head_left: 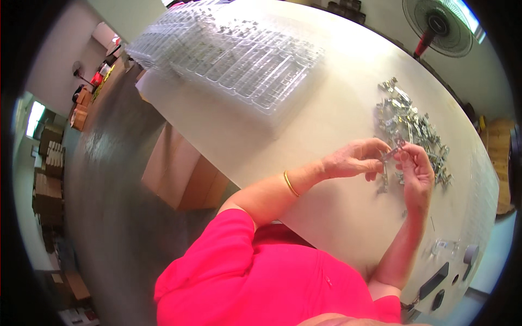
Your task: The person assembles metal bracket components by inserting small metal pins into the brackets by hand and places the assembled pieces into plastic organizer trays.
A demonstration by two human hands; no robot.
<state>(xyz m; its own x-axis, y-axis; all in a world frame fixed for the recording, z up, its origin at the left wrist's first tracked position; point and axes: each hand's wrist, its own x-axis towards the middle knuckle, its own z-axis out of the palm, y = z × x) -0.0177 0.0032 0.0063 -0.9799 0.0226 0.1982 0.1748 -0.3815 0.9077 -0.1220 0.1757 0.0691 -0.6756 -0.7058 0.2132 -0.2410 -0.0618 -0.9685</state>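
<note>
Two hands meet above the white tabletop (337, 108), both mine. My left hand (356, 160) and my right hand (416, 171) each pinch an end of one small metal clip (392, 150), fingertips pressed together on it, lifted clear of the surface so I can see it closely. Just beyond lies a heap of similar metal parts (410, 125) (loose and within easy reach). Stacked clear plastic trays (239, 60) sit well apart at the far side. A gold bangle (290, 183) circles my left wrist.
</note>
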